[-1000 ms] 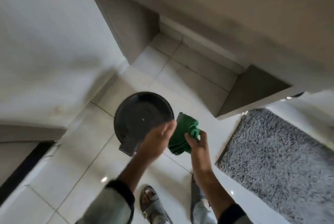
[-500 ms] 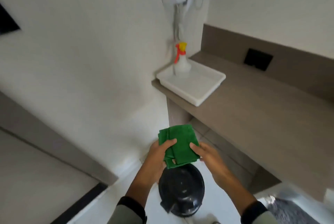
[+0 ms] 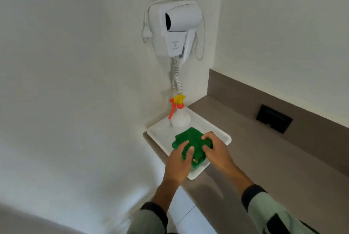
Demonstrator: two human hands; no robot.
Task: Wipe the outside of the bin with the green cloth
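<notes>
**Both my hands on the green cloth in the white tray**

My left hand (image 3: 179, 162) lies on the near side of the folded green cloth (image 3: 190, 142), fingers (image 3: 189, 153) spread flat over it; whether they grip or only press I cannot tell. My right hand (image 3: 215, 150) curls over the cloth's right edge, fingertips tucked into the folds, grasping it. My hands cover much of the cloth, and a small pale patch beneath it, between my hands, is too small to make out.

The cloth sits in the near half of a shallow white rectangular plastic tray (image 3: 224, 137), whose near corner is hidden by my left hand. At the tray's far corner stands a white spray bottle with a yellow and orange trigger head (image 3: 179, 114).

The tray rests on the left end of a grey-brown countertop (image 3: 264, 158). A white wall-mounted hair dryer (image 3: 175, 29) hangs above, its coiled cord dropping behind the bottle. The bin is out of view.
</notes>
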